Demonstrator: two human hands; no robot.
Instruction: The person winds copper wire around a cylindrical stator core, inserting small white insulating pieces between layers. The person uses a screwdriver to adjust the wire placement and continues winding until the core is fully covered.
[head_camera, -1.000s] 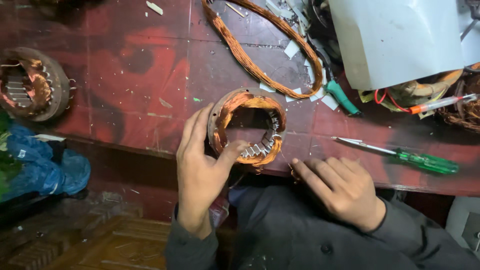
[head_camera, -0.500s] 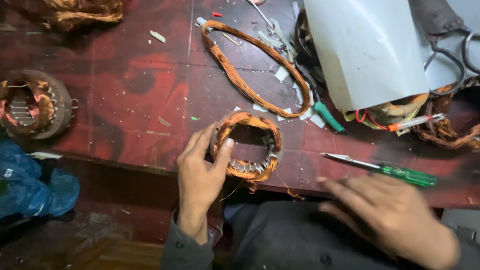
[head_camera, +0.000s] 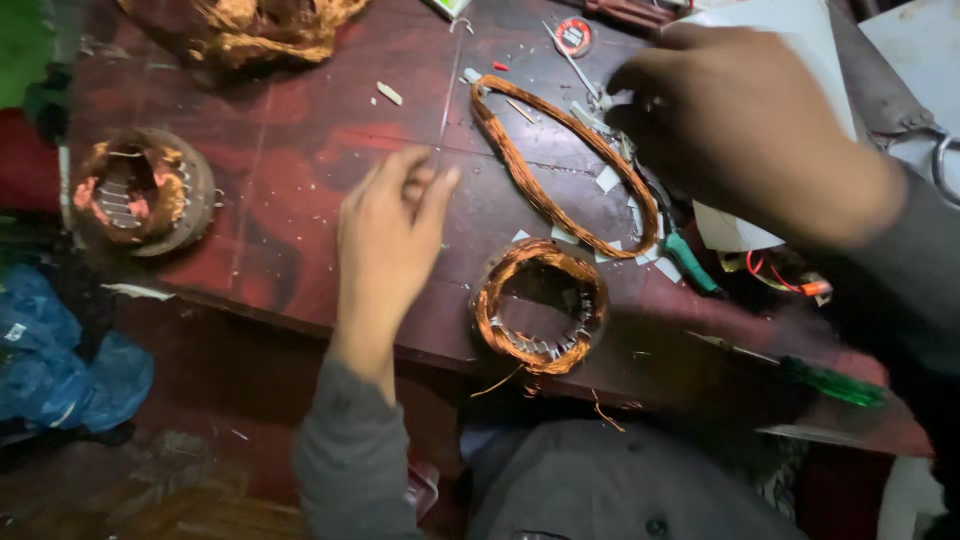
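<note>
Far left, a second stator (head_camera: 140, 192) packed with copper sits right by the table's near edge, and a blue plastic bag (head_camera: 60, 360) lies below on the floor. Up top, a tangle of loose copper wire (head_camera: 260, 25) crowds the far side. Between them runs a wide stretch of bare red tabletop (head_camera: 280, 200). Moving in, the left hand (head_camera: 385, 245) hovers over that bare stretch, fingers loosely curled and holding nothing. Just to its right, apart from it, the wound stator ring (head_camera: 540, 305) lies flat close to the near edge, stray copper strands hanging past the lip. Behind it, a long oval copper coil (head_camera: 560, 165) lies flat amid white paper scraps. Far right gets tight: the right hand (head_camera: 750, 125) is raised over the clutter by a white sheet (head_camera: 800, 40), blurred, its grip impossible to judge. A green-handled screwdriver (head_camera: 830, 380) lies near the edge.
</note>
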